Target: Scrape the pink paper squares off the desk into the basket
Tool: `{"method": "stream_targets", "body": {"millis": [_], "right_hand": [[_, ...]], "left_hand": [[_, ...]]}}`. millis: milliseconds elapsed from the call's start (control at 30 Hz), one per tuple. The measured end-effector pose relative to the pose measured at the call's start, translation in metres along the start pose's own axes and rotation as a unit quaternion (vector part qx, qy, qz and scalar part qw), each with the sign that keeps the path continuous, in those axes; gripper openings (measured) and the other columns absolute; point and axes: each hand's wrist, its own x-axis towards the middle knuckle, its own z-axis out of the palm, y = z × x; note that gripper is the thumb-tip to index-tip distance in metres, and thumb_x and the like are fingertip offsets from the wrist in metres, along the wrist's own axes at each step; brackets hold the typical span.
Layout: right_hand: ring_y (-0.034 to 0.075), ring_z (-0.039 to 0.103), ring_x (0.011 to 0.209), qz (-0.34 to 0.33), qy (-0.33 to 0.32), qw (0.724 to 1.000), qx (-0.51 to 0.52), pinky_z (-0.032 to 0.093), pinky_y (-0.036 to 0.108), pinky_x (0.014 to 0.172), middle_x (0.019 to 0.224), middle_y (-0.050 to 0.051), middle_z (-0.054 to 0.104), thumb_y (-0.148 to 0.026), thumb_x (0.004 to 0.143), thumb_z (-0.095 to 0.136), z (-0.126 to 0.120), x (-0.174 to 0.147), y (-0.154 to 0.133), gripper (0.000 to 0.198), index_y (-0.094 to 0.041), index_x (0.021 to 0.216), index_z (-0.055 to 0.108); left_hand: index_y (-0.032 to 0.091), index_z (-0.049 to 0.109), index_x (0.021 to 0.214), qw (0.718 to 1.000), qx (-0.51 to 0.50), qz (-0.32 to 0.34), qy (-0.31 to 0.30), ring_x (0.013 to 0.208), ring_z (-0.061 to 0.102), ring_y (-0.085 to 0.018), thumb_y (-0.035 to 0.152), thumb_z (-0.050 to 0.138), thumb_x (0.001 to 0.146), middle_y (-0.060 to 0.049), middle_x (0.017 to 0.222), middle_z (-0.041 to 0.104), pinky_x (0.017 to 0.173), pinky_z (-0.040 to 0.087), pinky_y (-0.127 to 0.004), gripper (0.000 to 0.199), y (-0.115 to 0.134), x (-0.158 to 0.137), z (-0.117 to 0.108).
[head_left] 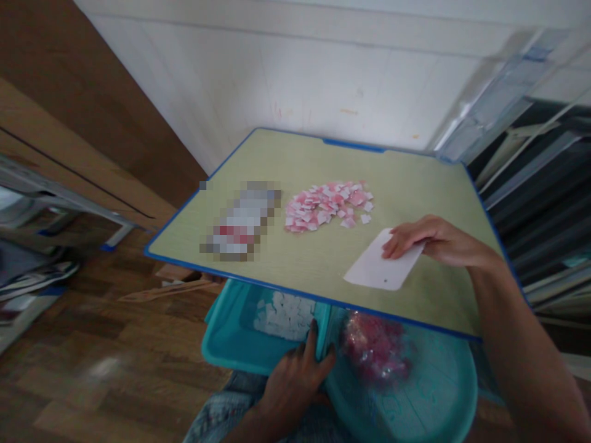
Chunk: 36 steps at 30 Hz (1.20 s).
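The right hand [415,240] is closed on the upper right part of a white card [376,271], its fingers bent close together on the upper face; the thumb is hidden. The card is over the near right part of a blue-edged tabletop [305,271], just to the right of a pile of pink and white paper-like squares [325,206]. A blurred-out flat object [242,221] lies left of the pile.

Below the table edge, the left hand [293,378] has its index finger stretched out and its thumb apart, at the right rim of a teal tray [235,360] holding small white pieces [284,317]. Whether it grips that rim, I cannot tell. To the right, a clear bag of pink pieces [376,351] is in a round teal basin [468,381].
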Motion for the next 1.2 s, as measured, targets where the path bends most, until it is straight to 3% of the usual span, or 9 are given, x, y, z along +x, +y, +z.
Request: {"method": "stream_targets", "body": {"millis": [100,200,300,400,567,733,967,1100,1200], "right_hand": [[0.018,0.065,0.086,-0.006,-0.012,1.000,0.013,0.039,0.038,0.097,0.085,0.001,0.072,-0.020,0.078,0.052,-0.008,-0.009,-0.003,0.020,-0.025,0.078,0.071],[0.019,0.065,0.087,-0.005,0.030,0.999,0.028,0.040,0.039,0.095,0.085,0.002,0.072,-0.029,0.078,0.054,-0.006,-0.008,-0.003,0.017,-0.026,0.079,0.071],[0.019,0.064,0.092,-0.019,0.102,0.993,0.047,0.045,0.036,0.090,0.089,0.004,0.071,-0.032,0.077,0.056,0.005,0.003,0.000,0.017,-0.024,0.082,0.071],[0.019,0.063,0.094,-0.053,0.111,0.991,0.060,0.047,0.034,0.086,0.094,0.006,0.070,-0.028,0.078,0.055,0.022,0.018,0.004,0.019,-0.021,0.087,0.071],[0.017,0.064,0.091,-0.086,0.036,0.995,0.034,0.046,0.035,0.086,0.090,0.006,0.071,-0.013,0.076,0.052,0.037,0.031,0.004,0.023,-0.021,0.086,0.071],[0.015,0.064,0.090,-0.096,-0.079,0.992,0.012,0.035,0.039,0.098,0.089,0.004,0.071,-0.001,0.073,0.044,0.016,0.017,-0.001,0.035,-0.020,0.084,0.071],[0.016,0.064,0.089,-0.034,-0.102,0.994,0.001,0.031,0.039,0.101,0.086,0.002,0.072,-0.013,0.080,0.046,-0.010,-0.008,-0.004,0.027,-0.023,0.082,0.071],[0.019,0.064,0.091,-0.040,-0.030,0.998,0.034,0.038,0.038,0.096,0.091,0.001,0.071,-0.029,0.080,0.053,-0.012,-0.013,-0.004,0.020,-0.028,0.088,0.070],[0.020,0.065,0.086,0.012,0.094,0.995,0.019,0.050,0.032,0.078,0.092,-0.005,0.070,-0.034,0.072,0.061,-0.014,-0.018,-0.002,0.020,-0.036,0.090,0.069]], "left_hand": [[0.027,0.040,0.127,1.000,0.001,0.004,-0.008,0.086,0.062,-0.028,0.044,0.074,0.057,-0.028,0.135,0.030,0.068,0.052,-0.038,0.079,0.001,0.000,-0.001],[0.029,0.040,0.127,1.000,0.001,-0.007,-0.014,0.087,0.061,-0.027,0.042,0.072,0.062,-0.025,0.136,0.031,0.068,0.052,-0.038,0.073,0.001,-0.001,-0.002],[0.030,0.039,0.126,1.000,0.003,-0.011,-0.015,0.089,0.061,-0.027,0.042,0.071,0.064,-0.023,0.137,0.032,0.070,0.052,-0.038,0.071,0.002,-0.001,-0.002],[0.031,0.038,0.127,1.000,0.009,-0.008,-0.014,0.089,0.061,-0.026,0.044,0.072,0.061,-0.022,0.136,0.033,0.070,0.051,-0.037,0.075,0.002,-0.001,-0.001],[0.028,0.039,0.127,1.000,0.005,0.000,-0.011,0.087,0.062,-0.028,0.046,0.073,0.057,-0.027,0.135,0.031,0.068,0.052,-0.037,0.079,0.001,-0.001,-0.001],[0.027,0.042,0.125,1.000,0.000,0.001,-0.010,0.089,0.061,-0.028,0.044,0.074,0.057,-0.028,0.135,0.030,0.069,0.051,-0.037,0.077,0.001,0.000,-0.003],[0.027,0.042,0.126,1.000,-0.003,0.007,0.000,0.085,0.062,-0.029,0.044,0.075,0.056,-0.030,0.134,0.030,0.066,0.052,-0.038,0.079,0.000,-0.001,-0.002],[0.027,0.042,0.126,1.000,-0.002,0.010,0.006,0.083,0.063,-0.029,0.045,0.074,0.056,-0.031,0.133,0.030,0.065,0.052,-0.039,0.079,-0.001,-0.001,0.000],[0.028,0.042,0.126,1.000,-0.002,0.011,0.008,0.082,0.063,-0.029,0.046,0.072,0.058,-0.031,0.134,0.030,0.064,0.052,-0.038,0.077,-0.001,-0.001,0.001]]}}
